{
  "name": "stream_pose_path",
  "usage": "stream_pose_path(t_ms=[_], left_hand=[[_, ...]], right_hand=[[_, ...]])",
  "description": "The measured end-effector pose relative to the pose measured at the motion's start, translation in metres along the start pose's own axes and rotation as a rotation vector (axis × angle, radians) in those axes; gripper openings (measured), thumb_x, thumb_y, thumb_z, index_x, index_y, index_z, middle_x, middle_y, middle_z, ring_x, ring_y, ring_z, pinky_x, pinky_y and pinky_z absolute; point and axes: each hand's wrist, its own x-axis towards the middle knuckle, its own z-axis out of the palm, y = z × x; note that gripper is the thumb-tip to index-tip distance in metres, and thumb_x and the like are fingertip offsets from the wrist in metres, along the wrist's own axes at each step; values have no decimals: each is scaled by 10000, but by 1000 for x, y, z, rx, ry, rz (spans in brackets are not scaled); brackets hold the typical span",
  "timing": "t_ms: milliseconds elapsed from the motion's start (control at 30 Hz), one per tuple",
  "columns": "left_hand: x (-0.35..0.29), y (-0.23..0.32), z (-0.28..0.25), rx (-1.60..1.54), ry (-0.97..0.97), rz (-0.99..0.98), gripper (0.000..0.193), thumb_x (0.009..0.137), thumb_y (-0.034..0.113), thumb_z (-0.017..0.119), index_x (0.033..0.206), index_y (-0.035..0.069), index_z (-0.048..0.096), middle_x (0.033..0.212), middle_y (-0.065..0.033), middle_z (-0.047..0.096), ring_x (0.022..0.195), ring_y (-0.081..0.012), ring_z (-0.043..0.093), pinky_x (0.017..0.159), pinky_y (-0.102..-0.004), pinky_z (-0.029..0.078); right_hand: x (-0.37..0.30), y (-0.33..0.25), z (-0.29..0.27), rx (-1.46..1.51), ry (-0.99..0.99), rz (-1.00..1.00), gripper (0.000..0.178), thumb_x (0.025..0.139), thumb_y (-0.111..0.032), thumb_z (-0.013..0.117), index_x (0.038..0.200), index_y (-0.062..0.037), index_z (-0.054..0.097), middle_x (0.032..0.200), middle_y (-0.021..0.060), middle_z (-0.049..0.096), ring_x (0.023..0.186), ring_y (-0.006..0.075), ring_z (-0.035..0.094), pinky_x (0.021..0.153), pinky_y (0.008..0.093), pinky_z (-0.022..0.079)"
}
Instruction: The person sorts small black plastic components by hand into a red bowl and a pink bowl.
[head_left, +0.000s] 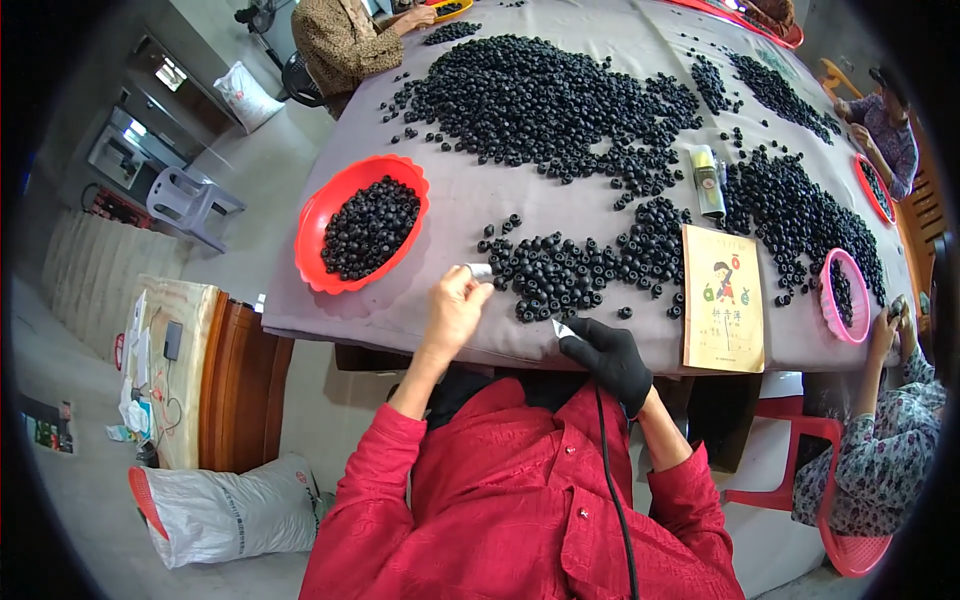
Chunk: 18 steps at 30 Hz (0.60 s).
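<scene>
Red shirt (480, 480) nearest; a red bowl (312, 235) of black pieces (370, 228) sits near the left hand (457, 302), likely for easy reach. That hand curls — whether gripping, unclear — beside loose pieces (552, 274) on the tabletop (455, 200); the gloved right hand (610, 362) grips a corded tool (561, 329), tip toward them.

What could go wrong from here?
The black cord running from the gloved right hand down over the red shirt could snag and jerk the silver-tipped tool.

The tool's tip faces the ungloved left hand's side; a slip might nick it.

Loose black pieces near the table's front edge could roll off if brushed.
</scene>
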Motion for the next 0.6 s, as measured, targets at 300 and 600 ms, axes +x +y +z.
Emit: stream_pose_path(t_ms=[300,600], left_hand=[[1,19,28,347,7,4,228,669,102,704,852,29,589,705,-106,535,628,-270,541,579,-384,426],[-15,15,16,-331,-112,-264,199,833,48,555,1022,-2,597,681,-20,595,529,-53,534,487,-196,437]], right_hand=[[0,5,-1,25,22,6,375,844,-206,604,1135,25,553,937,84,644,851,86,546,772,255,451],[-1,0,-1,-22,20,28,360,839,-225,609,1113,5,568,935,88,652,844,98,562,773,273,459]])
